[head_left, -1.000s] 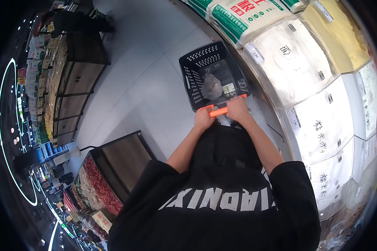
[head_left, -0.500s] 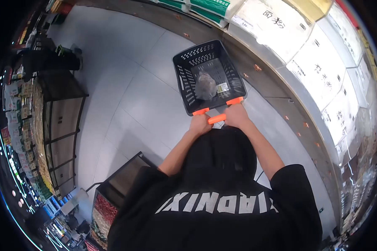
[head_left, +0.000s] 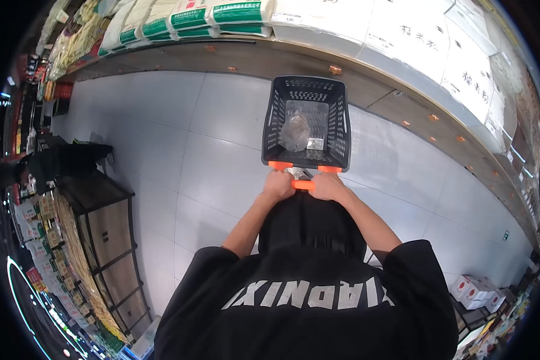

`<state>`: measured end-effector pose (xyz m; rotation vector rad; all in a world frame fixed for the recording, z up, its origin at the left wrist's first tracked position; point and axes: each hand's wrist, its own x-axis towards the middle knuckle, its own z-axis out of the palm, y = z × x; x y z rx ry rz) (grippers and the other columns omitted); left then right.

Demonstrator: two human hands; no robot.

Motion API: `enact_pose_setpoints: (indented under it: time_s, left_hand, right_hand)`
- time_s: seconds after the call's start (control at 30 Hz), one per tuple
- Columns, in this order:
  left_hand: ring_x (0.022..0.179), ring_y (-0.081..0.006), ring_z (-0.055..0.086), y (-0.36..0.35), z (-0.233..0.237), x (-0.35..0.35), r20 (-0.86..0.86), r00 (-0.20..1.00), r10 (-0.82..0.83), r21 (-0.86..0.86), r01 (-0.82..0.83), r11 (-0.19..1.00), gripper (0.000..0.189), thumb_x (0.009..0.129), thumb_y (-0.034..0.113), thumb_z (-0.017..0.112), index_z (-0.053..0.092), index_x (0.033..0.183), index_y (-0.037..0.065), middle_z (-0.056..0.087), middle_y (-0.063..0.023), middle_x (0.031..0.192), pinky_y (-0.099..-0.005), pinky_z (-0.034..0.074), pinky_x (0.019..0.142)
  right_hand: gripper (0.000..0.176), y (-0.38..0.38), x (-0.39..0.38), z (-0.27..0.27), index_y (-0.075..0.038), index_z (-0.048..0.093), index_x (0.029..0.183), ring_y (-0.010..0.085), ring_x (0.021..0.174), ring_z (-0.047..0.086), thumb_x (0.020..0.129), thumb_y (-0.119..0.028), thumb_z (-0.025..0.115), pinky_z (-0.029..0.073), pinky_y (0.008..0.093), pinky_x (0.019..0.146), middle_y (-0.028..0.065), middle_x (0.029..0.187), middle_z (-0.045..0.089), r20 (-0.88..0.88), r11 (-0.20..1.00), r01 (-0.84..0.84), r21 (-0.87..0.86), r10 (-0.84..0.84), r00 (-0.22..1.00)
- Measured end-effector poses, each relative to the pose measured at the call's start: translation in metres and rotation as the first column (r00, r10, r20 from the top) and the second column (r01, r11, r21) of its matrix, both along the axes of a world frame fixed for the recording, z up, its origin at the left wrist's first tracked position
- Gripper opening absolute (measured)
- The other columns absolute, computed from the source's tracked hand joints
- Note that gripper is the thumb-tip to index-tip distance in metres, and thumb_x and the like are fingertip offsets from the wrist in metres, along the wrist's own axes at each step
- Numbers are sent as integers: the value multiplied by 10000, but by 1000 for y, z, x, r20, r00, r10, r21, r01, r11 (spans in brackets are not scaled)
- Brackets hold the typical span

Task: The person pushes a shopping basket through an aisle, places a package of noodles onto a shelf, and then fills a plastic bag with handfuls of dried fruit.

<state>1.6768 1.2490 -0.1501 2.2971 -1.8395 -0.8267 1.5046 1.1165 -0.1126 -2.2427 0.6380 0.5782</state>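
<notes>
A black perforated shopping basket (head_left: 270,135) is held out in front of me by its orange handle (head_left: 303,185). My left hand (head_left: 278,184) wraps round the handle's left side, and my right hand (head_left: 328,185) wraps round its right side. Inside the basket, a clear plastic bag (head_left: 294,132) with something brownish in it lies toward the left; its contents are too blurred to name. A small white label (head_left: 315,143) shows beside the bag's lower right.
White bins (head_left: 411,36) with handwritten signs line the far right, beside stacked white-and-green sacks (head_left: 189,19). A black-framed display stand (head_left: 111,234) borders the left side. A person in dark clothing (head_left: 60,162) is beyond it. Cartons (head_left: 474,292) are at lower right. Grey tiles (head_left: 222,108) cover the floor.
My view has turned, so the bins and sacks have shifted across it, and the basket now sits straighter before me. Both hands have kept their hold on the handle.
</notes>
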Motion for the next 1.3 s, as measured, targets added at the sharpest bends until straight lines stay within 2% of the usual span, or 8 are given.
enact_pose_setpoints:
  time_s: [0.1,0.37,0.67,0.73,0.9,1.1,1.2,1.3]
  left_hand:
    - [660,-332,669,-7,10,21,46,989,-140,-9,140,990,103,692,211,662,672,620,138,666,-109,648,-450,524,818]
    - [886,-266,682,-25,46,82,140,878,-457,260,413,873,85,683,172,650,691,727,112,716,-96,839,-387,478,936]
    - [940,-307,671,-68,49,107,139,777,-614,330,548,769,137,702,189,638,720,766,101,721,-123,887,-391,494,957]
    - [955,-317,668,-82,47,109,144,766,-626,332,559,760,142,705,196,638,724,767,101,722,-128,893,-393,501,949]
    - [875,-333,675,-109,50,126,89,772,-629,192,606,772,125,667,192,646,696,689,80,710,-144,814,-419,522,897]
    - [877,-336,679,-169,48,147,71,710,-700,161,685,711,130,650,185,652,694,697,72,706,-156,806,-441,532,869]
    - [879,-327,705,-212,46,140,69,543,-837,202,814,544,144,670,160,647,723,755,71,729,-151,843,-437,542,841]
    - [874,-332,707,-244,42,126,45,471,-881,186,862,471,138,660,159,642,717,740,75,726,-157,833,-431,546,824]
  right_hand:
    - [370,23,0,-11,23,730,911,429,905,694,815,-329,670,545,500,837,251,919,717,30,982,128,136,-134,991]
    - [384,83,42,4,6,718,989,426,945,687,882,-353,635,537,510,843,252,971,714,69,831,438,343,-487,871]
    - [399,80,67,-11,31,696,949,422,934,689,887,-360,643,537,495,845,254,951,710,173,790,528,311,-593,786]
    - [410,63,68,-15,29,702,973,418,931,689,873,-366,656,534,488,852,254,957,709,78,740,488,464,-582,809]
    - [425,59,91,-21,30,707,998,387,941,690,861,-372,678,517,465,854,247,941,707,122,719,580,382,-661,740]
    - [443,30,120,10,34,700,992,386,940,675,858,-388,685,508,443,861,244,939,701,47,522,727,446,-825,563]
    - [420,20,127,-5,22,702,969,392,894,688,861,-383,669,526,454,814,229,909,709,105,472,817,332,-879,465]
    - [390,16,133,-12,5,712,916,409,832,692,851,-376,654,542,478,771,221,871,713,85,290,953,84,-955,283]
